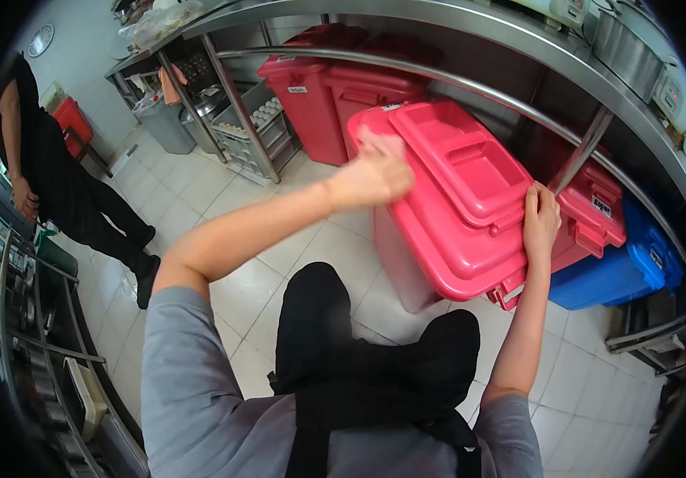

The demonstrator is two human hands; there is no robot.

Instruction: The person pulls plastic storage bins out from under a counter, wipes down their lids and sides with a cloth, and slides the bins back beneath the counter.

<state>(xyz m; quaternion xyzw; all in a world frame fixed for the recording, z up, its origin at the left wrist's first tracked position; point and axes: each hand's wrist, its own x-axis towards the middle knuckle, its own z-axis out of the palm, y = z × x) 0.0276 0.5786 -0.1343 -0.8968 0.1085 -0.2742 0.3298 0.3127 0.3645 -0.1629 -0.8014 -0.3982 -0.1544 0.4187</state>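
Observation:
In front of my knees a large pinkish-red plastic bin (402, 255) stands at an angle, its red lid (458, 253) on top. The lid has a raised hatch (486, 171) with a recessed middle. My right hand (542, 219) grips the lid's right edge, fingers bent over the rim beside the hatch. Over the lid's left edge is my left hand (379, 171), smeared by motion; its fingers are not clear, and whether it touches the lid cannot be made out.
Steel counter (510, 40) with a low rail runs overhead. Beneath it stand more red bins (307, 95), a blue bin (613, 279) and a crate of eggs (251, 131). A person in black (64, 167) stands at left, near a metal rack (32, 342).

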